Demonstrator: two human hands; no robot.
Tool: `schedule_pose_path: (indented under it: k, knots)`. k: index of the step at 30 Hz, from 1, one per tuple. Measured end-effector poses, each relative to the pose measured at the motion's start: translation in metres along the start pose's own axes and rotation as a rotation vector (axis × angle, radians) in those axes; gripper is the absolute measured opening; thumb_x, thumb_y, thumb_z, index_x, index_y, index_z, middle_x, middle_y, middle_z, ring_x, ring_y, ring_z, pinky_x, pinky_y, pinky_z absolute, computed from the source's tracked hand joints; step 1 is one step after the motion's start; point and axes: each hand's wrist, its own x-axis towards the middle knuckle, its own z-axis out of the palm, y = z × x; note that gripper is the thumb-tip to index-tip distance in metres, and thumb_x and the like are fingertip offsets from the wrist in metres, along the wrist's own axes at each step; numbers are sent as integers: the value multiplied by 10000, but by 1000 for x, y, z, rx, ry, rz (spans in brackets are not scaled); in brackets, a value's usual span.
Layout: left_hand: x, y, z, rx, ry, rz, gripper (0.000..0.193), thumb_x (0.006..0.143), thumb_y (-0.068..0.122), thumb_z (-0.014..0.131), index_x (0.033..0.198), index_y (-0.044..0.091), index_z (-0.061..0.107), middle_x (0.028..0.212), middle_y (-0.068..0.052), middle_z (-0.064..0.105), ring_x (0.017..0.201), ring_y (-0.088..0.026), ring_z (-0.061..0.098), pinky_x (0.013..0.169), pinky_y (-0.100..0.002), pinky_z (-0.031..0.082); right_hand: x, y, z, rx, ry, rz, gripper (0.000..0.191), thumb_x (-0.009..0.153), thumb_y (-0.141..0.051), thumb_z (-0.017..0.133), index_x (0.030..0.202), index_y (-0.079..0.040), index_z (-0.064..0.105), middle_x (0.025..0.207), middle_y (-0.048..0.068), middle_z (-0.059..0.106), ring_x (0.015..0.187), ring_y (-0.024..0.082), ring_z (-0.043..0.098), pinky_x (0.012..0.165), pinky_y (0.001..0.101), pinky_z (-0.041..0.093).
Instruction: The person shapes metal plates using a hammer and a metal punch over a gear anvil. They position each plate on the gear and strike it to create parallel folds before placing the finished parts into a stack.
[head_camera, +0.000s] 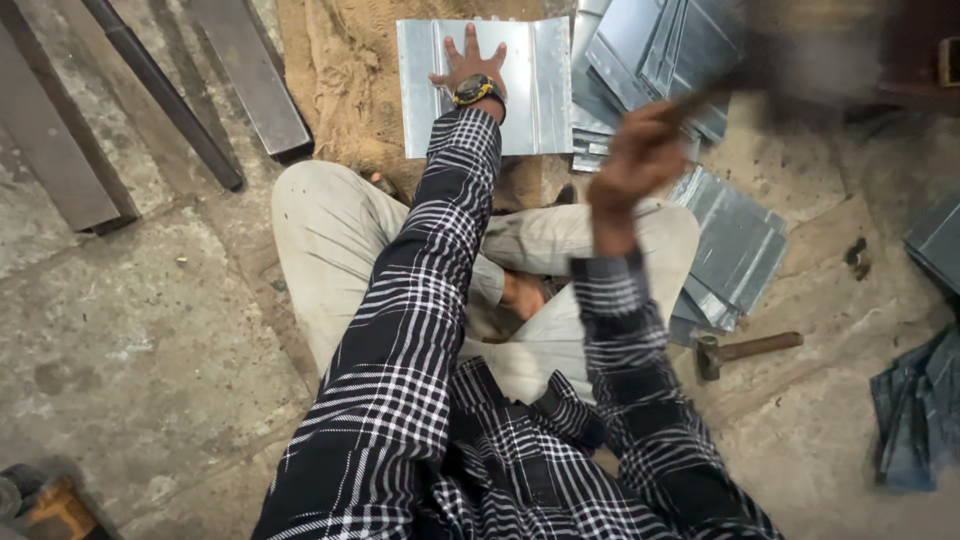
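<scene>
Head view: person sat cross-legged on the concrete floor. Left hand lay flat, fingers spread, on a bent galvanised sheet which rested on a sandy patch at the far edge of the floor. So left grip was open, pressing, not clasping. Wristwatch on that wrist.

Right hand was raised, motion-blurred, closed round a handle w/ a dark smeared head above; looked like a mallet, can't confirm.

To do this well, imo: keep the sheet pinned flat, left fingers well clear of the strike line, hit square along the fold, not on the edge.

Spare hammer lay on the floor to the right, apart from both hands. Stacks of cut sheets just beside the right knee, more at the far right. Steel bars at the far left.

Containers: none visible, nothing boxed or binned; sheet stock sat loose in piles on the floor.
</scene>
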Motion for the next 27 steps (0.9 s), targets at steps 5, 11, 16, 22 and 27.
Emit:
schedule_pose_path:
  k: [5,11,16,22,27]
  knots:
    - [9,2,7,-5,-6,-15,548,1083,338,463,1558,538,278,1727,63,-64,1600,-308,1,1191,-773,175,-57,46,15,-378,-473,453,352,1089,-271,582,923,37,623,762,199,598,688,372,563,637,453,431]
    - [13,2,-3,11,-19,-5,581,1083,336,470,1581,517,232,1727,44,-84,1595,-319,-18,1188,-770,162,30,-13,-29,200,-205,570,375,1127,-399,505,915,-90,531,708,-3,487,547,57,407,463,266,294]
    - [10,1,-10,36,-60,7,669,1040,299,532,1584,530,218,1723,34,-100,1585,-325,-25,1171,-759,166,60,-48,-28,451,-33,223,335,1131,-398,530,1033,-78,518,752,8,478,519,70,394,421,242,319]
    - [11,0,-7,35,-23,8,627,1045,318,511,1563,550,244,1725,47,-62,1591,-304,1,1175,-748,187,-37,25,15,-412,-349,152,277,1084,-223,521,1022,22,632,879,245,624,796,476,575,686,557,397]
    - [9,7,-13,14,1,1,549,1074,340,449,1556,533,269,1724,40,-33,1589,-314,18,1207,-717,171,-62,42,1,-444,-462,387,303,1032,-243,609,933,39,662,834,261,661,776,442,625,664,513,454]
